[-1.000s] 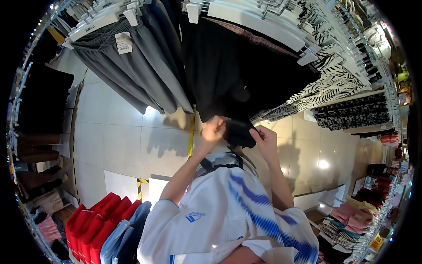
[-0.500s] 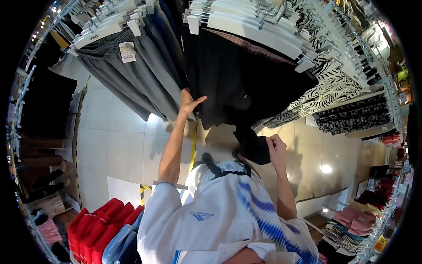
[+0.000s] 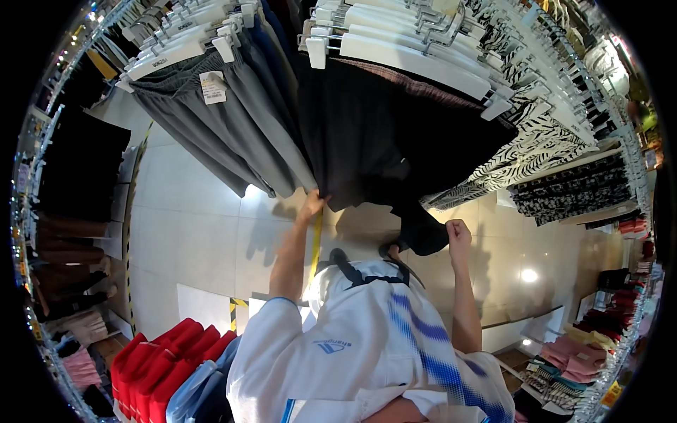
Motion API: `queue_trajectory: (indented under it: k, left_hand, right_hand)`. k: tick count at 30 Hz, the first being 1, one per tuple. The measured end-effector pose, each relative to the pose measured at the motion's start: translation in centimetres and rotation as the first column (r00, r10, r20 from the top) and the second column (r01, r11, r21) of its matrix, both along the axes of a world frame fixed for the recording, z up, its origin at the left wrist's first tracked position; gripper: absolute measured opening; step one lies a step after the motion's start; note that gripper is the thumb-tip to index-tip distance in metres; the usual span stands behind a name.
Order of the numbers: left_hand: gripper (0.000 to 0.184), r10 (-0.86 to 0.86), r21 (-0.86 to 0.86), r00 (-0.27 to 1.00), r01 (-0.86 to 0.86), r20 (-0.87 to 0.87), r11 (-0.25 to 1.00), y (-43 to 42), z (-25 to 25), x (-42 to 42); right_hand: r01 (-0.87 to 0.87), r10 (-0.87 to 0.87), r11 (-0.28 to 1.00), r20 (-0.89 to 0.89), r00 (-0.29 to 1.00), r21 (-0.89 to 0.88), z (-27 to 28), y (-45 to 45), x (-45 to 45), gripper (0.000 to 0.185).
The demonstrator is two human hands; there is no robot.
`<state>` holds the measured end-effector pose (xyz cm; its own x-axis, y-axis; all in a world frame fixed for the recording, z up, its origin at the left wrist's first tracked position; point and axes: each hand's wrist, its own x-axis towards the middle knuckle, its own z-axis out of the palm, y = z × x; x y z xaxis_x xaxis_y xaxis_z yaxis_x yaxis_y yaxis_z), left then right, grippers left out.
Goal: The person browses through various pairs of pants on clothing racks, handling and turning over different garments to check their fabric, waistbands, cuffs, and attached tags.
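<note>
Black trousers (image 3: 367, 141) hang from a white clip hanger (image 3: 409, 65) in front of me, with one leg pulled out toward me. My left hand (image 3: 312, 204) is closed at the lower left edge of the black trousers, its fingertips pinching the cloth. Out to the right, my right hand (image 3: 459, 236) is closed on the end of the pulled-out leg. Grey trousers (image 3: 233, 120) with a white price tag (image 3: 212, 87) hang just left of the black ones, close above my left hand.
Zebra-print garments (image 3: 522, 144) and dark patterned ones (image 3: 564, 183) hang to the right. Red garments (image 3: 159, 366) and light blue ones (image 3: 201, 388) are at lower left. Yellow-black tape (image 3: 131, 247) runs along the tiled floor (image 3: 204, 240). Folded pink clothes (image 3: 575, 356) lie at lower right.
My left hand has slid down the edge of the black trousers to the hem, its fingers closing from a spread thumb. My right hand has shifted slightly right with the trouser leg.
</note>
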<state>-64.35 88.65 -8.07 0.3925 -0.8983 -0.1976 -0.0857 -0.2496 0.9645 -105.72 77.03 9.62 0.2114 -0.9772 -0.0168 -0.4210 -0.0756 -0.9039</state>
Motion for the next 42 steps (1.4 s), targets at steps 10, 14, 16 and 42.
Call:
queue_trajectory:
  k: [10,14,16,42]
  left_hand:
    - [0.023,-0.164,0.202,0.807,0.056,0.568,0.978,3.8,5.7,-2.5]
    - [0.026,0.123,0.201,0.988,-0.102,-0.09,0.974,2.4,18.4,-5.0]
    - [0.026,0.271,0.383,0.852,-0.092,-0.447,0.919,2.1,24.8,-6.2]
    - [0.063,-0.209,-0.289,0.618,-0.031,-0.758,0.957,5.9,26.6,-8.1]
  right_hand:
    - [-0.226,0.087,0.908,-0.369,0.925,-0.353,-6.4,-2.5,0.9,0.021]
    - [-0.427,0.441,0.897,-0.157,0.884,0.117,-4.5,0.5,6.2,0.049]
    - [-0.649,0.686,0.716,-0.086,0.722,0.257,-5.4,2.4,8.9,0.061]
    - [-0.623,-0.047,0.566,0.775,0.63,0.54,12.3,7.2,15.1,0.026]
